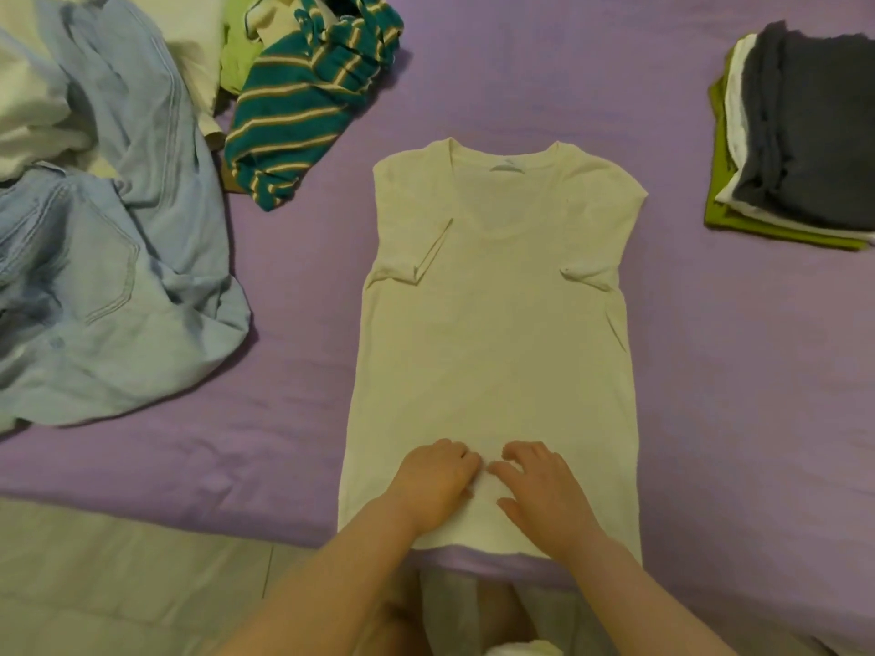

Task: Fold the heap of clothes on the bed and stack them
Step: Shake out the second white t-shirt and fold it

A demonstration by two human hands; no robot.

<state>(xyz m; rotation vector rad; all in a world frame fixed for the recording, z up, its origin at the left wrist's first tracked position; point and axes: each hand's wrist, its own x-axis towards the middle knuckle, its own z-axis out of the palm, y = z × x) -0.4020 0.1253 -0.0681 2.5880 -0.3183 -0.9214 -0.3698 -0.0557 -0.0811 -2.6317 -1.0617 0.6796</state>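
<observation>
A white T-shirt (497, 333) lies flat on the purple bed (738, 371), collar away from me, both sleeves folded in over the body. My left hand (435, 480) and my right hand (544, 485) rest side by side on its lower middle, just above the hem, fingers bent down onto the cloth. A heap of unfolded clothes lies at the upper left: light blue jeans (104, 277), a teal striped garment (303, 101), a lime green piece (241, 54) and white cloth (28, 111). A folded stack (800, 139) sits at the right edge, dark grey on top, white and green below.
The bed's near edge runs along the bottom, with pale floor tiles (118, 584) beyond it at the lower left. Bare purple sheet lies between the shirt and the stack, and between the shirt and the jeans.
</observation>
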